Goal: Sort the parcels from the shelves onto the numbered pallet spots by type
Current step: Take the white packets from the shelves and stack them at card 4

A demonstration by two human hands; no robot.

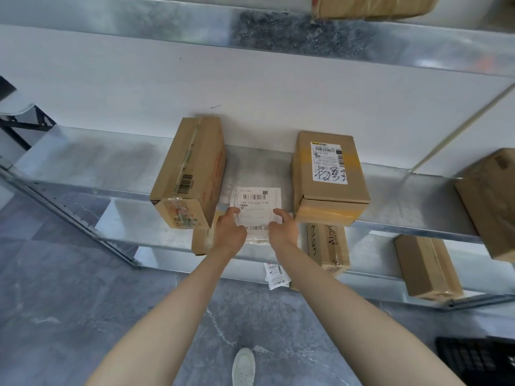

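Note:
A flat white mailer bag with a barcode label (257, 203) lies on the metal shelf (111, 174), between two cardboard boxes. My left hand (230, 232) grips its near left edge, thumb on top of the label. My right hand (282, 228) grips the near right edge the same way. The bag's front end hangs over the shelf lip. A tall brown box (189, 174) stands to the left of the bag. A brown box with a handwritten label (330, 176) sits to its right.
Lower shelf holds more cardboard boxes (328, 246) (427, 268) and a small white labelled packet (276, 275). Another box (490, 201) sits at the right edge, one (370, 5) on the top shelf. A black crate (479, 358) stands on the grey floor at right.

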